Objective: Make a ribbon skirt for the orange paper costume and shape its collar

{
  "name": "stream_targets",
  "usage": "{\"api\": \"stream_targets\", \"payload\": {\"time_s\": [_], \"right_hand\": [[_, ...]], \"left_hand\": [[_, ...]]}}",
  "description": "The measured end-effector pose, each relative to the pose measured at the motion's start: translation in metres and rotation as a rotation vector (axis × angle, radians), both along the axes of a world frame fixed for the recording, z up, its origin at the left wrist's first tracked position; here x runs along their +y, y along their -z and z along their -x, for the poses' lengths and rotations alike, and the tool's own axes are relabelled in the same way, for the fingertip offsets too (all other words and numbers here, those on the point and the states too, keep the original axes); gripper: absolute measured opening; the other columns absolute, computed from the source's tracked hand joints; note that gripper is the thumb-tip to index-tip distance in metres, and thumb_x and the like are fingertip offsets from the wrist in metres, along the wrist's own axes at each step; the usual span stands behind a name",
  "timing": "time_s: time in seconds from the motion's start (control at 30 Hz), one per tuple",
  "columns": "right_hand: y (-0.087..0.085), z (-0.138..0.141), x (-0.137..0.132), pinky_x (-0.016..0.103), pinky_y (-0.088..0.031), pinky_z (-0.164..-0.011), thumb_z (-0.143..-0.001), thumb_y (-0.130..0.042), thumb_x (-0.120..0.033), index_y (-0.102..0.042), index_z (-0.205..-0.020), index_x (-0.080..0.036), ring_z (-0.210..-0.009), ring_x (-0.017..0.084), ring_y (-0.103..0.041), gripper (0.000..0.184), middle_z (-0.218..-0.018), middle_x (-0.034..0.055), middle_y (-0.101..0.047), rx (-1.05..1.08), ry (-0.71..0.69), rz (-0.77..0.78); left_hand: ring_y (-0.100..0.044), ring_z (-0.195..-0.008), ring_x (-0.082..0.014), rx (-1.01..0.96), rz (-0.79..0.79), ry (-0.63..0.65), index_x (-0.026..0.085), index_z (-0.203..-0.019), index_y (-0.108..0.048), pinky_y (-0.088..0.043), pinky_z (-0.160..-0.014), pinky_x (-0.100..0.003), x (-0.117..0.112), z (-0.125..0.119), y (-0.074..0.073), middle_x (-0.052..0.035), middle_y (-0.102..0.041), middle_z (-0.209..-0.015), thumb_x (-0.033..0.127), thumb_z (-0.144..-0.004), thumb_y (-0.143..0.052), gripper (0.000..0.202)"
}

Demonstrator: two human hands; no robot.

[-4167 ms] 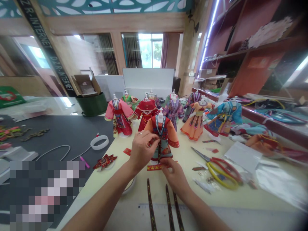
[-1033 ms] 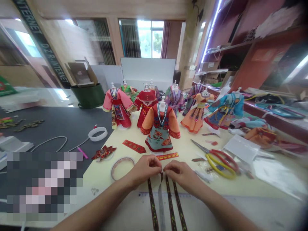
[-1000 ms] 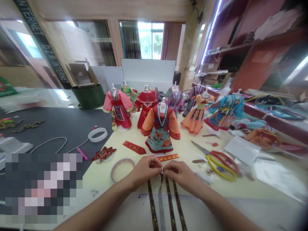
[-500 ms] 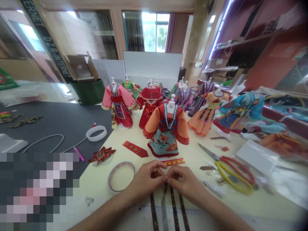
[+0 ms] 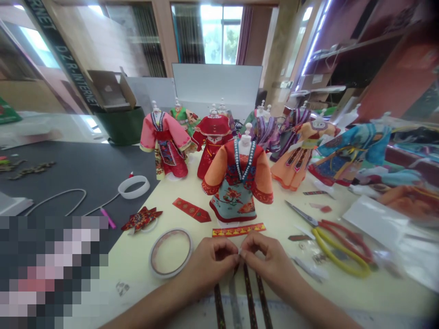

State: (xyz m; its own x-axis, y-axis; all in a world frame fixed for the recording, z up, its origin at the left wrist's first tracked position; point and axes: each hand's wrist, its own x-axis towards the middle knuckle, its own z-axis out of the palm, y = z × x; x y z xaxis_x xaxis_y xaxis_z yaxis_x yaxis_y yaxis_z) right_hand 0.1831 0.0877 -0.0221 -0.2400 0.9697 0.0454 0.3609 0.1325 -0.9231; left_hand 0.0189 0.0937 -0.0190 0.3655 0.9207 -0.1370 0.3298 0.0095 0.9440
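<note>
My left hand (image 5: 219, 260) and my right hand (image 5: 262, 256) meet fingertip to fingertip, both closed in a pinch. Between them is the upper end of a narrow strip (image 5: 234, 301), whose lower part looks pale grey; a small whitish bit shows at the fingertips, too small to make out. Dark patterned ribbon strips (image 5: 249, 297) lie side by side below the hands, across a clear ruler (image 5: 281, 305). Just beyond my fingers is a red and yellow patterned strip (image 5: 222, 231). A roll of tape (image 5: 151, 256) sits beside my left forearm.
A small dress form in an orange and blue robe (image 5: 236, 196) stands ahead, with several dressed forms behind it. Scissors (image 5: 334, 242) lie at right near a white craft knife (image 5: 310, 269). On the left are a red pointed fabric piece (image 5: 142, 220) and a white ring (image 5: 133, 194).
Both hands have come slightly nearer and to the right, still pinching. More of the red and yellow strip now shows. The camera view has shifted a little.
</note>
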Motion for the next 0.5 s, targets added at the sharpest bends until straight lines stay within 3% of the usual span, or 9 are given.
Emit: {"api": "stream_targets", "payload": {"time_s": [0.5], "right_hand": [[0.0005,-0.0012,0.0001,0.024,-0.040,-0.060,-0.075,-0.054,-0.025,-0.055,-0.062,-0.018,-0.062,0.013,-0.051,0.015,-0.061,-0.0018,-0.055,0.061,0.003,0.013]], "left_hand": [[-0.056,-0.064,-0.0138,-0.011,0.011,0.009,0.014,-0.069,-0.065,-0.043,-0.060,-0.022,-0.0008,-0.0011,-0.0015,-0.0011,-0.065,-0.066,0.019,-0.070,-0.055,0.012]]}}
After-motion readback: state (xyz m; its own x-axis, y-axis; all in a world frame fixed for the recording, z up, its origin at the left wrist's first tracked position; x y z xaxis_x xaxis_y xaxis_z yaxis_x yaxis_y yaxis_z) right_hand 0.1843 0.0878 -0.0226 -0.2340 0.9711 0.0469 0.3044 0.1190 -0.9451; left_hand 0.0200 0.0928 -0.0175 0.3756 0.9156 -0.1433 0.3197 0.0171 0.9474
